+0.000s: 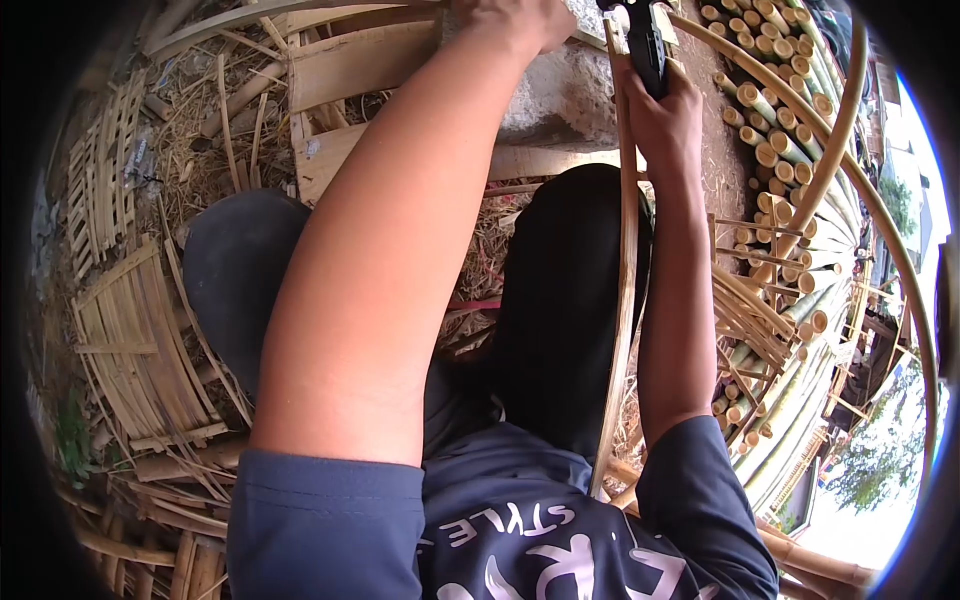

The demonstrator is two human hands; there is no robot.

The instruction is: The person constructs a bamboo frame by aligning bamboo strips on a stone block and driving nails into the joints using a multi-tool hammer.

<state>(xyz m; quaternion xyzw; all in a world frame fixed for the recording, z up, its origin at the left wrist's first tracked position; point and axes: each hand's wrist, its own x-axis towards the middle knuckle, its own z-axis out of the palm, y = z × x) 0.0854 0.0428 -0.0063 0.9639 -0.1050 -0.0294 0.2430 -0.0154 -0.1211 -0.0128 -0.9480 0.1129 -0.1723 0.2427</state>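
Note:
My right hand [668, 112], at the upper right, is wrapped around the black handle of a tool [648, 50]. The tool's head is cut off by the top edge, so its kind does not show. A long split bamboo strip [627, 230] runs beside that hand and down along my right forearm to my shirt. My left hand [515, 20] is at the top edge, above a rough grey stone block [565, 100]. Its fingers are mostly out of frame, and what they touch is hidden.
Flat bamboo pieces [350, 70] lie around the block. Woven bamboo panels [140, 345] rest at the left among straw and scraps. Stacked bamboo poles [775, 150] fill the right side, with a curved pole [890, 220] crossing in front. My bent knees [570, 300] are below the block.

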